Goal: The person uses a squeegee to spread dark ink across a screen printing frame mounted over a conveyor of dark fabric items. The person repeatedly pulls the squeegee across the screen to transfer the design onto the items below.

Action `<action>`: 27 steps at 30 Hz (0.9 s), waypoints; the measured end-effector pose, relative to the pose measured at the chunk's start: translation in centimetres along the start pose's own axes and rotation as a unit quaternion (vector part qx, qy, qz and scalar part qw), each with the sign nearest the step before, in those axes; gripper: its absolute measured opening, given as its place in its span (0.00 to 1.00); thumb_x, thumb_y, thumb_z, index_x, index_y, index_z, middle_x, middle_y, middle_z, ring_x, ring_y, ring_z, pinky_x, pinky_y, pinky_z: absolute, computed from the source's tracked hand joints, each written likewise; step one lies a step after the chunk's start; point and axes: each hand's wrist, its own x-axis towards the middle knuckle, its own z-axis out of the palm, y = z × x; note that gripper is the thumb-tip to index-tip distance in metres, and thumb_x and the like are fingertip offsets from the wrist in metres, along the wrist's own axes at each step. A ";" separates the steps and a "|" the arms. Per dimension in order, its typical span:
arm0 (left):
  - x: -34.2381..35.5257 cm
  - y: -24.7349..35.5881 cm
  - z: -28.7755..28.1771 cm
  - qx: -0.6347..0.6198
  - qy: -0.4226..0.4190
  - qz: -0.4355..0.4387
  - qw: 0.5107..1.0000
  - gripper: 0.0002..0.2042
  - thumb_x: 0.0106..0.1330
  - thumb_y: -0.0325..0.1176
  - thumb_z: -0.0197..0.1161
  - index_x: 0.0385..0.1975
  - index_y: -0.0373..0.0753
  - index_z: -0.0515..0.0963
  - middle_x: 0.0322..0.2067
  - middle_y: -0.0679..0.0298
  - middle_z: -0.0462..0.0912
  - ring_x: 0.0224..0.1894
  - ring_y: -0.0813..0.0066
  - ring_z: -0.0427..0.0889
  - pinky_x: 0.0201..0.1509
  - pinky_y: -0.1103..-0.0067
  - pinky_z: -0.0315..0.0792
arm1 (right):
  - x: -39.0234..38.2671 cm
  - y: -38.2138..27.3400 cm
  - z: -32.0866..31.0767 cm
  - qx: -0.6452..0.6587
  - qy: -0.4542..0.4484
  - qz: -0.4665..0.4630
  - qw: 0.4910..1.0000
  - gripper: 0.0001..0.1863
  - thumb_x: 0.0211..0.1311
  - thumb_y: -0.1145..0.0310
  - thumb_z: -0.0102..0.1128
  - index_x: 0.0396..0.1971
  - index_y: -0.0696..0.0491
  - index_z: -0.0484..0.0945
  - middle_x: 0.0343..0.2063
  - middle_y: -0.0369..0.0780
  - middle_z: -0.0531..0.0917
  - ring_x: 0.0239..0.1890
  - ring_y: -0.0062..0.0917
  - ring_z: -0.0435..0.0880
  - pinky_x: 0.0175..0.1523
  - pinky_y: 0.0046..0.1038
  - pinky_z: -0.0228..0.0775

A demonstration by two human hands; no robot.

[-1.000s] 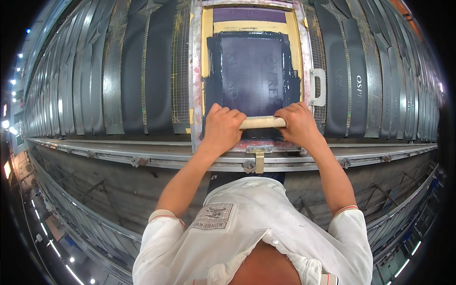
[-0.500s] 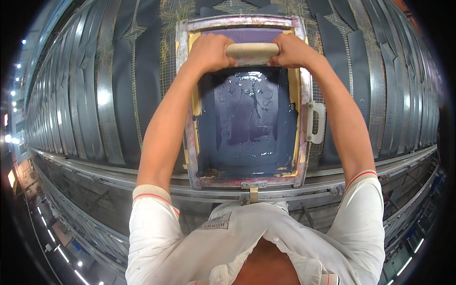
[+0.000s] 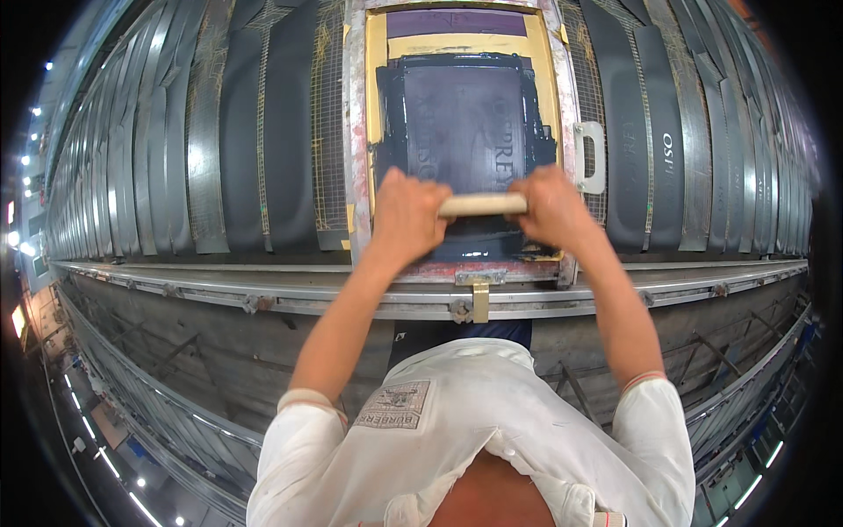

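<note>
With both hands, left (image 3: 406, 218) and right (image 3: 551, 207), clenched on wooden squeegee (image 3: 482, 205) over screen frame (image 3: 356, 132): risk of smeared ink if pressure uneven.

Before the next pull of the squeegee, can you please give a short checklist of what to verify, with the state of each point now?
1. Both hands on the squeegee handle: ok. The left hand and the right hand grip its two ends.
2. Squeegee at the near end of the screen frame: ok.
3. Ink spread over the dark mesh: ok, it looks evenly dark.
4. Frame seated against the metal rail at the brass bracket: cannot tell.
5. Blade pressed flat on the mesh: cannot tell, the hands hide it.
6. White side handle free of obstruction: ok.
</note>
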 end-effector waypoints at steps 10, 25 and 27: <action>-4.7 2.0 0.2 0.079 0.016 0.039 0.996 0.17 0.42 0.28 0.76 0.35 0.44 0.83 0.39 0.68 0.84 0.42 0.66 0.79 0.53 0.68 0.66 | -1.1 9.1 -2.5 0.034 0.368 0.301 0.879 0.21 0.66 0.53 0.68 0.50 0.54 0.85 0.47 0.48 0.88 0.53 0.46 0.84 0.60 0.40 0.72; -7.2 2.4 -0.3 0.017 0.039 -0.008 0.999 0.19 0.44 0.27 0.72 0.40 0.44 0.84 0.41 0.70 0.85 0.42 0.67 0.82 0.51 0.68 0.69 | 0.2 8.9 -2.5 0.232 0.395 0.293 0.840 0.16 0.71 0.55 0.65 0.39 0.55 0.84 0.31 0.35 0.83 0.33 0.20 0.77 0.41 0.27 0.70; -7.4 0.2 -1.0 0.029 0.067 -0.006 0.997 0.18 0.44 0.27 0.72 0.39 0.44 0.85 0.40 0.70 0.86 0.39 0.66 0.82 0.48 0.68 0.70 | 2.5 9.1 0.1 0.240 0.385 0.292 0.842 0.15 0.71 0.57 0.64 0.40 0.54 0.84 0.35 0.39 0.85 0.37 0.26 0.81 0.44 0.31 0.73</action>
